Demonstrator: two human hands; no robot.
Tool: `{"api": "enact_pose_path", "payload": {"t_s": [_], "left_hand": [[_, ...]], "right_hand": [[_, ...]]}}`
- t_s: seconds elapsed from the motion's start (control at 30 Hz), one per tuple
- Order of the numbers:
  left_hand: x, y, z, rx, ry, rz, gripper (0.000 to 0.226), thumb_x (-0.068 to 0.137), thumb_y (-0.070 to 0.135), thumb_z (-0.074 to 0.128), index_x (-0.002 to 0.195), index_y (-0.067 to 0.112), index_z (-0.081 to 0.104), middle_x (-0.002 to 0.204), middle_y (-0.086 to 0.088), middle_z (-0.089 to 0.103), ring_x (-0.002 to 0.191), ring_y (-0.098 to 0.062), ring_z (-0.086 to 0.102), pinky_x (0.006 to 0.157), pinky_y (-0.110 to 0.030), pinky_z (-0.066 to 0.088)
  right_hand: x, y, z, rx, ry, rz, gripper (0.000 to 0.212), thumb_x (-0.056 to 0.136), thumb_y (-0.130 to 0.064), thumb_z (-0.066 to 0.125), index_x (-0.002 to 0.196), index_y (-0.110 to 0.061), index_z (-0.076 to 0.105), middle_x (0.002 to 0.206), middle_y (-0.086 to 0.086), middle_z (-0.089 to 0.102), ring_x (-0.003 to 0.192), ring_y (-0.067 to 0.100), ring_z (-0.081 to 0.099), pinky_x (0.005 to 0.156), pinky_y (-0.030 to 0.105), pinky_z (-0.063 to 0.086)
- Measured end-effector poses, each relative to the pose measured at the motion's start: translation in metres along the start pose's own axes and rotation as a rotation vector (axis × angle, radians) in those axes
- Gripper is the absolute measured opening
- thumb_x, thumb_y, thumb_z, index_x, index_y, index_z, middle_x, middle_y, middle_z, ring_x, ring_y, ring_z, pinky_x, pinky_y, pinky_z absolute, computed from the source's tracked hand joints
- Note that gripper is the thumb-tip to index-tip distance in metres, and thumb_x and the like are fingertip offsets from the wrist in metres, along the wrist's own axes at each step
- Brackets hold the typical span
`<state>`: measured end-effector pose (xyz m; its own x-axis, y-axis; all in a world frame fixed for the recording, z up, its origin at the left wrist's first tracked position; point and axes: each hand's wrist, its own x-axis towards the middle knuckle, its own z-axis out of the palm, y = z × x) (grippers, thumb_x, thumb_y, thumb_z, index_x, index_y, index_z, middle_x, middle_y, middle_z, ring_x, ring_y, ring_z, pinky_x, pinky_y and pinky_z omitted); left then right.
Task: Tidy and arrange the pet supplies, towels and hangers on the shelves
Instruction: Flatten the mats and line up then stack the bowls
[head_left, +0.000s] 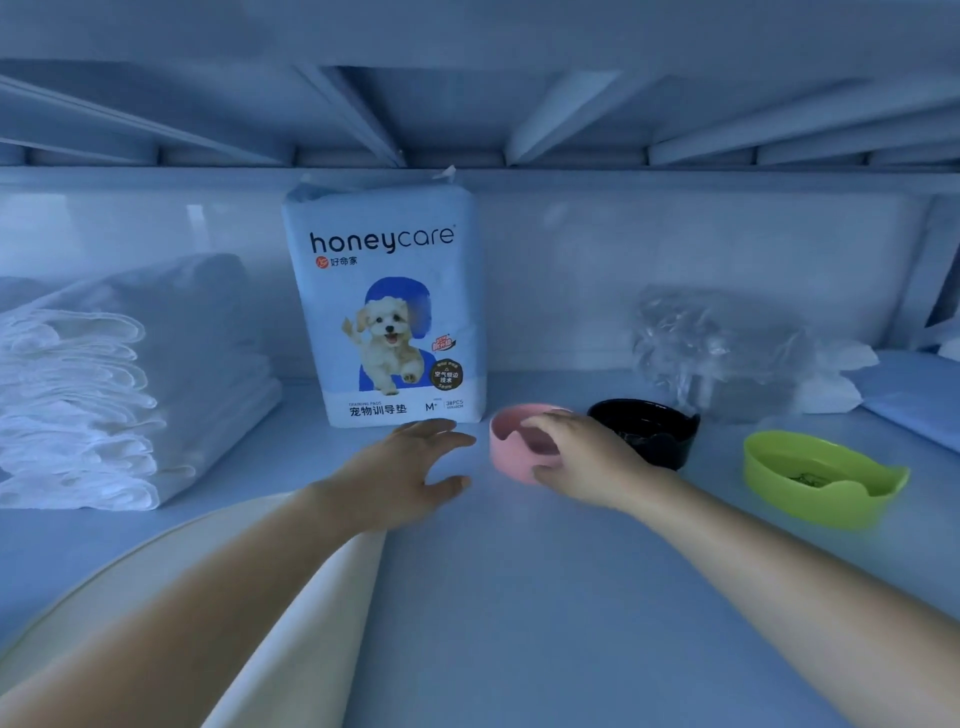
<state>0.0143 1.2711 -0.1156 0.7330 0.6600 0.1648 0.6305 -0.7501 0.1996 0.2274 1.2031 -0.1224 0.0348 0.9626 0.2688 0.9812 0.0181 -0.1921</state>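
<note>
My right hand (582, 457) grips the pink bowl (519, 449); my left hand (410, 462) hovers beside it, fingers spread.

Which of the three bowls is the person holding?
The pink bowl, leftmost of the three; the right hand grips its rim. The black bowl and green bowl sit untouched.

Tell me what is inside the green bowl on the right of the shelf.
The green bowl holds a small dark patch on its floor, too blurred to identify. Its near wall hides the front of the inside, so anything lying there cannot be seen.
</note>
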Motion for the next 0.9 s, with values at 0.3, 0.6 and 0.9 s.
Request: {"api": "enact_pose_path", "payload": {"t_s": [0.3,0.6,0.9], "left_hand": [[0.065,0.039,0.023,0.031,0.074,0.207,0.053,0.085,0.035,0.059,0.135,0.039,0.039,0.136,0.020,0.044,0.123,-0.006,0.042,0.097,-0.031,0.044],[0.095,0.068,0.045,0.181,0.056,0.196,0.014,0.090,0.037,0.050,0.102,0.032,0.055,0.088,0.016,0.055,0.083,-0.012,0.048,0.063,-0.023,0.037],[0.101,0.074,0.054,0.043,0.055,0.294,0.028,0.089,0.019,0.052,0.066,0.019,0.037,0.059,0.005,0.038,0.056,-0.006,0.035,0.053,-0.016,0.029]], "right_hand": [[-0.014,0.081,-0.022,-0.035,0.109,0.158,0.047,0.080,-0.042,0.066,0.121,-0.024,0.054,0.123,-0.006,0.057,0.116,0.016,0.052,0.090,0.031,0.045],[-0.041,0.118,-0.015,-0.075,0.052,0.155,0.026,0.088,-0.028,0.059,0.113,-0.024,0.058,0.120,-0.006,0.059,0.110,0.018,0.054,0.082,0.033,0.047],[-0.056,0.109,-0.007,-0.011,0.088,0.102,0.022,0.090,-0.025,0.055,0.112,-0.019,0.055,0.114,-0.003,0.060,0.105,0.020,0.055,0.078,0.032,0.046]]}}
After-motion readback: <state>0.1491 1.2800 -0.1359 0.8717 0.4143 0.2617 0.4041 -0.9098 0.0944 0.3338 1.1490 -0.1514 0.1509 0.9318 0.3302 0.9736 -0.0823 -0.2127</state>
